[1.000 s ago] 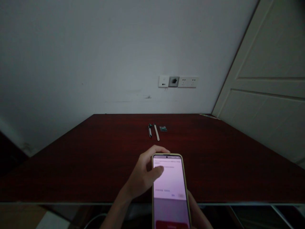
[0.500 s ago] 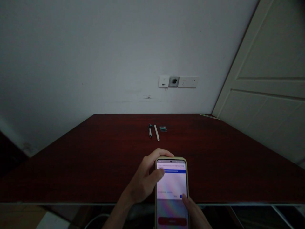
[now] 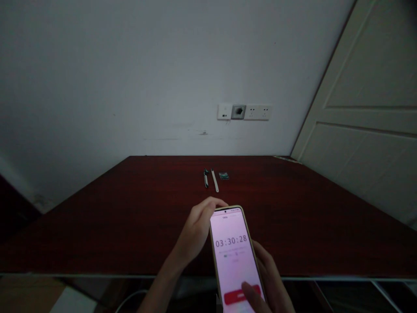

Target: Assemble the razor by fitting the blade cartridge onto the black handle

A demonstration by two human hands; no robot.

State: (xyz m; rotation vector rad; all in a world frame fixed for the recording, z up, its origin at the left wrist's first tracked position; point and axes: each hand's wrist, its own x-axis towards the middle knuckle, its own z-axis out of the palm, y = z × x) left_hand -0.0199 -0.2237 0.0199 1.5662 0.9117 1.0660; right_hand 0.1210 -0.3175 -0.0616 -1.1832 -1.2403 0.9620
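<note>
A smartphone [image 3: 231, 261] in a yellowish case is held upright over the front edge of the table, its lit screen reading 03:30:28 above a red button. My left hand [image 3: 195, 230] grips its upper left side and top edge. My right hand [image 3: 269, 278] wraps the lower right side, with the thumb over the red button. Farther back on the table lie a dark-and-white slim tool that looks like a peeler or razor [image 3: 206, 178], a thin white strip-like stick [image 3: 215, 180] and a small clear packet with dark contents [image 3: 224, 176].
The dark red wooden table [image 3: 130, 217] meets a white wall [image 3: 146, 78] at the back. Wall sockets [image 3: 257, 112] sit above it. A pale panelled door [image 3: 368, 108] stands along the right side. A white cable [image 3: 132, 298] shows below the front edge.
The phone's screen has switched from a page with a blue bar to a timer display. The phone has tilted to the left, and my left thumb has moved off the screen to its edge.
</note>
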